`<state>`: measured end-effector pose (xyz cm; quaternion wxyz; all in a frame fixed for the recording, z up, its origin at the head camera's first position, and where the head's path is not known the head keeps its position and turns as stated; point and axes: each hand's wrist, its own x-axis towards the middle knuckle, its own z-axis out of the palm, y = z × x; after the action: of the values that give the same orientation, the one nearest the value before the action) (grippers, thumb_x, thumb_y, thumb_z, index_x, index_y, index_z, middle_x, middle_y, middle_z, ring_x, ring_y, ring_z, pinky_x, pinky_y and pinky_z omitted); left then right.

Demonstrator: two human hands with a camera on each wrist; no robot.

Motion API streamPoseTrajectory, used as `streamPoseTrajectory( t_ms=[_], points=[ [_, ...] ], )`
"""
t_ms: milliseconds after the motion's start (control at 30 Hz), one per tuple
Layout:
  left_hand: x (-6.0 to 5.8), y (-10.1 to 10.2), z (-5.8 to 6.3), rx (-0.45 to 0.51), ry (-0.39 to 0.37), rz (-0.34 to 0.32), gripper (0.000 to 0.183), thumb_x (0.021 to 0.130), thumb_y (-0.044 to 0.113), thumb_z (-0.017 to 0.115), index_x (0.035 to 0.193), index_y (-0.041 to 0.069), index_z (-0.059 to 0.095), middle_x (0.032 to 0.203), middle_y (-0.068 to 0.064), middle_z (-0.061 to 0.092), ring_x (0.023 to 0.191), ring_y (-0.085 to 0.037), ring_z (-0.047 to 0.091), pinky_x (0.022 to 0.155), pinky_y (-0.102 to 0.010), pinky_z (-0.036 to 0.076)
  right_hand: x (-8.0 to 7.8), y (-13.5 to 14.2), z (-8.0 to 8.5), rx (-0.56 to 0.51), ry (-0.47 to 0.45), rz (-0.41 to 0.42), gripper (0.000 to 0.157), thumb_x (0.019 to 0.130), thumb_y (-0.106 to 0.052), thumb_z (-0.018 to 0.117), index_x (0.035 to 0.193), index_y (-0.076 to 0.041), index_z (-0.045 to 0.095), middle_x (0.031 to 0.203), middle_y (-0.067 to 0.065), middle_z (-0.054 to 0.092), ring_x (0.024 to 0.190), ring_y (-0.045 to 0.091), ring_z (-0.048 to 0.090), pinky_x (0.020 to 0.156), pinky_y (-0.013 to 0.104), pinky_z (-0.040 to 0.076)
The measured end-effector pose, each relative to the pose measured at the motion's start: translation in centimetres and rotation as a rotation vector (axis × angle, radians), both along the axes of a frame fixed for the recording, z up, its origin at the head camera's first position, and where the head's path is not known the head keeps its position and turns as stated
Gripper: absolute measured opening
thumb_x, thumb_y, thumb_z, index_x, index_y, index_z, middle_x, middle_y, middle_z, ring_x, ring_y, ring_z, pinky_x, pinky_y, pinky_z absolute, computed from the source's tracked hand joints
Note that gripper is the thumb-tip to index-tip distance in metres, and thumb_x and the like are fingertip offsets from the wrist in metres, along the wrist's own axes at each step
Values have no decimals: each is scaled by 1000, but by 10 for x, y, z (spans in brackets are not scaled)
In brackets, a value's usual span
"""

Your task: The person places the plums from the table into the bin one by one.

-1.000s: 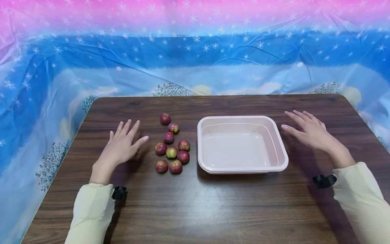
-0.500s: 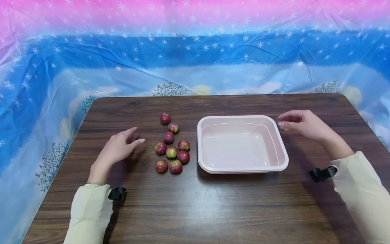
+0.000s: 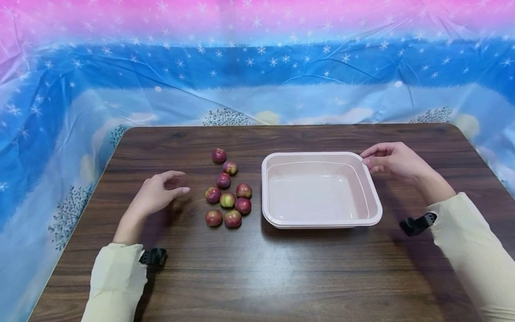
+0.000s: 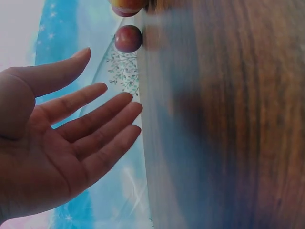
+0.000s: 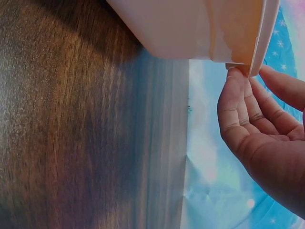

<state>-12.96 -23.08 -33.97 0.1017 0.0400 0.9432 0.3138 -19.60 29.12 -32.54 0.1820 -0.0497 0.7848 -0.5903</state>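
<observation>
My right hand [image 3: 402, 163] is at the far right corner of a pale pink rectangular plastic basin [image 3: 322, 222]. In the right wrist view, the thumb and fingers [image 5: 233, 95] pinch the rim from either side, fingers beneath it. The basin stands on the table with nothing inside. To its left lie several small round red and yellow-green fruits, plum-like in look, among them a yellowish one [image 3: 227, 200]. My left hand [image 3: 157, 192] hovers left of the fruits, holding nothing; its fingers are loosely extended in the left wrist view, with one red fruit [image 4: 128, 38] beyond the thumb.
The dark wood-grain table [image 3: 225, 277] carries the basin and the fruits. Behind and beside it hangs a pink and blue snowflake-patterned cloth [image 3: 241, 67]. A black camera mount [image 3: 418, 223] sits at the right wrist, another [image 3: 154, 257] at the left.
My right hand has moved left from beside the basin and taken its rim between thumb and fingers. My left hand's spread fingers have relaxed, and it has drawn slightly back. Fruits and basin stay put.
</observation>
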Motion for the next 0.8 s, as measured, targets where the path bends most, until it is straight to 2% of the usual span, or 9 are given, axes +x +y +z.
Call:
streamPoseTrajectory(
  t_ms=[233, 533, 800],
  points=[
    [2, 3, 0, 113, -46, 6, 47, 89, 25, 61, 128, 1, 49, 115, -22, 56, 105, -34, 54, 85, -48, 42, -2, 3, -1, -153, -52, 35, 14, 83, 5, 61, 93, -4, 66, 85, 7, 66, 73, 15, 63, 66, 29, 52],
    [-4, 12, -4, 256, -77, -19, 39, 88, 15, 62, 123, -2, 53, 115, -21, 57, 104, -31, 55, 83, -42, 45, -3, 5, -5, -206, -57, 65, 14, 83, 5, 61, 95, -1, 65, 85, 10, 65, 75, 17, 63, 66, 30, 52],
    [-10, 23, -3, 304, -128, -63, 39, 87, 12, 63, 122, -3, 53, 119, -22, 54, 105, -31, 54, 82, -39, 47, -3, 6, -5, -230, -60, 66, 13, 83, 5, 62, 94, -1, 66, 86, 9, 66, 73, 15, 62, 67, 30, 52]
  ],
)
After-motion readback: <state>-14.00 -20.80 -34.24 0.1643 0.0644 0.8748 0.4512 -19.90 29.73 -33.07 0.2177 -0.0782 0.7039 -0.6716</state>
